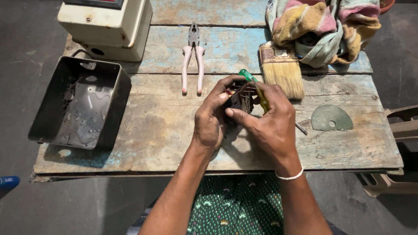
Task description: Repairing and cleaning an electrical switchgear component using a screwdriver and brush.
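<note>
A black metal box (80, 104) overhangs the wooden table's (165, 130) left edge, a cream casing (106, 26) behind it. Pliers (193, 58) lie mid-table, a brush (282, 67) and cloth (322, 26) toward the back right corner, a grey disc (332, 118) rightward. Left hand (211, 119) pinches a small dark part (241, 99) above the middle; right hand (272, 124) grips a green-handled screwdriver (257, 89), thumb on the part.

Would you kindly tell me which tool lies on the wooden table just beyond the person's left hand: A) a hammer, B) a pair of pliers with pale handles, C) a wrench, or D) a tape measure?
B: the pair of pliers with pale handles lies flat on the wooden table, just beyond the left hand, while the paintbrush lies further right, beyond the right hand.
</note>
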